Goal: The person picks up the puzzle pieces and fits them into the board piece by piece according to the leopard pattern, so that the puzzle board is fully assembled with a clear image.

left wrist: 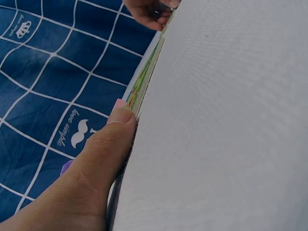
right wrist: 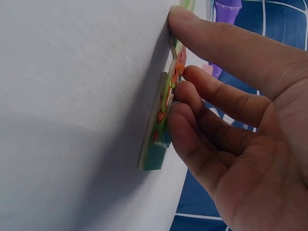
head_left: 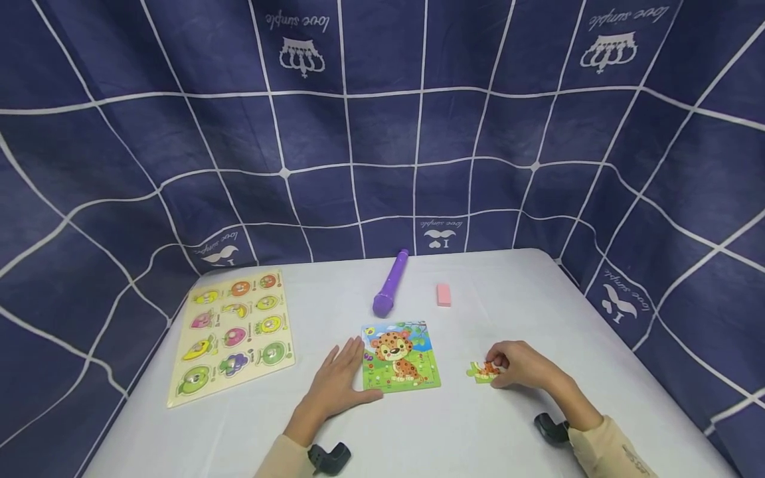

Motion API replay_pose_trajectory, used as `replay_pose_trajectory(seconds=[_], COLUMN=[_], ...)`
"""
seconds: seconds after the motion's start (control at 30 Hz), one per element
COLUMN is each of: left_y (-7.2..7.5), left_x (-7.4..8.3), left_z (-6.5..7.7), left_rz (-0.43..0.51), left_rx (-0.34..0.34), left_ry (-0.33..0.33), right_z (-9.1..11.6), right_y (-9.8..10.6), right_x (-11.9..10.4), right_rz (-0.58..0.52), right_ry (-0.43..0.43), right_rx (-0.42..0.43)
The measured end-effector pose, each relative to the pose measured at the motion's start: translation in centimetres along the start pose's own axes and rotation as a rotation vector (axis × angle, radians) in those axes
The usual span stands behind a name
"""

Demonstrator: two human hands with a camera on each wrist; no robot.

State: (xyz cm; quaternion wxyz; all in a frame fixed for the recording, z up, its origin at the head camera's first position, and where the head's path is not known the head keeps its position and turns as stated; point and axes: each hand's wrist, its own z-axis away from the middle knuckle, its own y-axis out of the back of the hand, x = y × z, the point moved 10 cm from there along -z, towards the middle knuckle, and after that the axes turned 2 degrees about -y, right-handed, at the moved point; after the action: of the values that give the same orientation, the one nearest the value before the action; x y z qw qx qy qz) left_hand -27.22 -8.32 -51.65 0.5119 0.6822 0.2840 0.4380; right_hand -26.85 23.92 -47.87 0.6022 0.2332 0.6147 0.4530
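A square jigsaw board (head_left: 397,365) with a spotted leopard cub on it lies on the white table. My left hand (head_left: 337,385) rests along its left side, fingers extended and thumb at the lower left corner. In the left wrist view, the thumb (left wrist: 103,144) touches the board's thin edge. To the right of the board, my right hand (head_left: 522,365) pinches jigsaw pieces (head_left: 481,373), green with orange spots, between thumb and curled fingers. The right wrist view has these pieces (right wrist: 161,115) edge-on, low at the table. How many there are is partly hidden by the fingers.
A purple toy microphone (head_left: 391,285) lies behind the board, with a pink block (head_left: 443,295) to its right. At the left is a cream fruit puzzle board (head_left: 222,342). A blue checked curtain (head_left: 382,133) surrounds the table (head_left: 430,438) at the back and sides.
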Motion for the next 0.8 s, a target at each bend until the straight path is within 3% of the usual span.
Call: replay_pose_trajectory(seconds=[0.4,0.8], left_y=[-0.08,-0.14], left_x=[-0.05,-0.08], left_z=[0.02,0.04], left_rz=[-0.01,-0.007], left_rx=[-0.008,-0.008], left_ry=[0.003,0.008], right_z=[-0.25,0.07], right_y=[0.02,0.17], right_x=[0.02,0.23], right_rz=[-0.014,-0.02], right_ry=[-0.008,0.068], right_rx=[-0.024,0.0])
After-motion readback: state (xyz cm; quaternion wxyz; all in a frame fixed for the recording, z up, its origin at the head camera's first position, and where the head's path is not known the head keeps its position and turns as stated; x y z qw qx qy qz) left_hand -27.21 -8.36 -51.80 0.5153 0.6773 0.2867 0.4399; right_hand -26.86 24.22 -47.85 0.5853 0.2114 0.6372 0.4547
